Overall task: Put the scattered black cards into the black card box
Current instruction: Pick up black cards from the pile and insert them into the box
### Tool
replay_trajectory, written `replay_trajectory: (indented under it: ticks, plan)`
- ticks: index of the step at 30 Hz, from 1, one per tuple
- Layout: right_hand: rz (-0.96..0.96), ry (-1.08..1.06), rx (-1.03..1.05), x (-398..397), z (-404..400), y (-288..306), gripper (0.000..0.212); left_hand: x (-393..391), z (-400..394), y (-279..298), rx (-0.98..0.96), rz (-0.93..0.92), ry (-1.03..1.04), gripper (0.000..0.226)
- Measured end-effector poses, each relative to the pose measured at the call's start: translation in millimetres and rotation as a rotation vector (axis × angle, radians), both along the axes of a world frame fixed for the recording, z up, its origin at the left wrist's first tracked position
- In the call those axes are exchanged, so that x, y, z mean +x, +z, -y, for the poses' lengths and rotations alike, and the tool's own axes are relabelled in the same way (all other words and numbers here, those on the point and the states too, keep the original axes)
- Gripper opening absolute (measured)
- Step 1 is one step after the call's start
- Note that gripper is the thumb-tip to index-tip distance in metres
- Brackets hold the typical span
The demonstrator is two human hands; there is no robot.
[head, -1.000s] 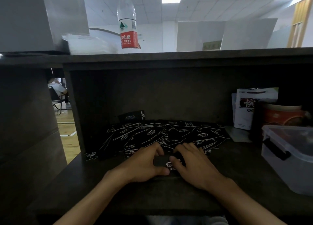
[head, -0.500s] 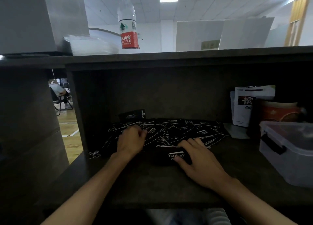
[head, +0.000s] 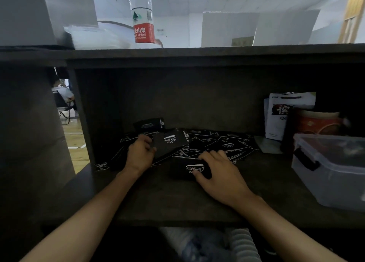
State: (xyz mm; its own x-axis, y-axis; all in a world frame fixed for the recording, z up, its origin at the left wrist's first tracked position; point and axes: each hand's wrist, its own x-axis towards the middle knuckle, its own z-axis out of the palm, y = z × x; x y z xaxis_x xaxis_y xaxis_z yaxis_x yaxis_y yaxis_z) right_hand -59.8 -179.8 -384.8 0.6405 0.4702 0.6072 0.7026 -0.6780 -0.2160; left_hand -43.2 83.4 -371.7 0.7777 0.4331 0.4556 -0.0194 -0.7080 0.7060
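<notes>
left hand (head: 141, 156) now lifts a black card (head: 170, 143) off the scattered cards (head: 217, 143) | right hand (head: 219, 172) keeps gripping black card box (head: 189, 170) beside them | loading begins

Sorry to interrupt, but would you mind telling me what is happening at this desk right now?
A person is gathering black cards with white lettering that lie scattered at the back of a dark wooden desk. The left hand grips one black card, lifted off the pile. The right hand rests on a black card box with white script, thumb against its near edge. Most cards are not yet boxed. A clear plastic container sits at the right.
</notes>
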Motion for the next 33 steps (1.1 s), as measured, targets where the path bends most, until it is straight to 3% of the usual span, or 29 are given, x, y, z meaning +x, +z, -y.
replay_trajectory:
  ticks: [4, 8, 16, 19, 21, 23, 27, 33]
  plan:
    - [0.012, 0.007, 0.003, 2, 1, -2, 0.033, 2, 0, 2, -0.02, 0.105, -0.031, 0.021]
    - [0.032, 0.012, 0.002, 2, -1, -2, 0.028, 4, 0, 0, 0.022, 0.016, -0.157, 0.037]
    - [0.007, -0.041, -0.007, 1, -2, -1, 0.036, 2, -3, -2, 0.038, 0.15, -0.091, 0.011]
    - [0.026, -0.11, -0.024, 0, 1, 0, 0.038, -6, -2, 6, -0.13, 0.201, -0.251, 0.015]
    - [0.06, -0.203, 0.0, 0, 5, 0, 0.037, -13, 4, 10, -0.197, 0.132, -0.456, 0.022]
    - [0.054, -0.272, 0.065, 0, 7, 1, 0.04, -17, 12, 9, -0.114, 0.008, -0.565, 0.025]
    - [-0.036, -0.265, 0.077, 0, 5, 2, 0.058, -20, 31, 3, 0.032, -0.145, -0.655, 0.024]
    - [-0.035, -0.224, -0.073, 2, 2, 1, 0.048, -20, 38, 0, 0.139, -0.242, -0.7, 0.032]
